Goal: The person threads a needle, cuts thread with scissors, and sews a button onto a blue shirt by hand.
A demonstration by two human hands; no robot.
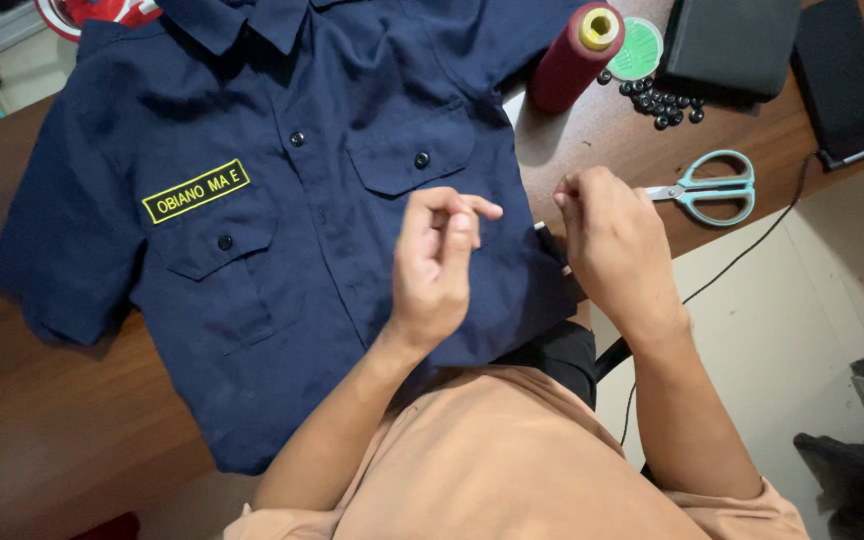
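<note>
Navy shirt point(252, 200), short-sleeved, spread flat and buttoned on the brown table point(42, 400), collar away from the person, hem hanging over the near edge. Directly above its lower front, just off the cloth: left hand point(435, 262), fingers curled, thumb and forefinger tips pressed together; whatever sits between them too small to make out. Beside the shirt's edge, over the table rim: right hand point(607, 240), fingertips bunched in a like pinch up near the knuckles, nothing visible in it either. Hands near each other, not touching.

On the shirt, two flapped chest pockets, each shut with a dark button point(421, 159). Above the one on the picture's left, a narrow black rectangular name patch point(196, 190), yellow border and yellow lettering, slightly tilted.

Just beyond the right hand, teal-handled scissors point(707, 187) flat on the table, blades toward the hand. Farther back, a maroon thread cone point(574, 58) lying tilted with a yellow core, beside a round green disc point(637, 50) and a scatter of small black buttons point(660, 102). Behind those, two flat black cases point(732, 45).
</note>
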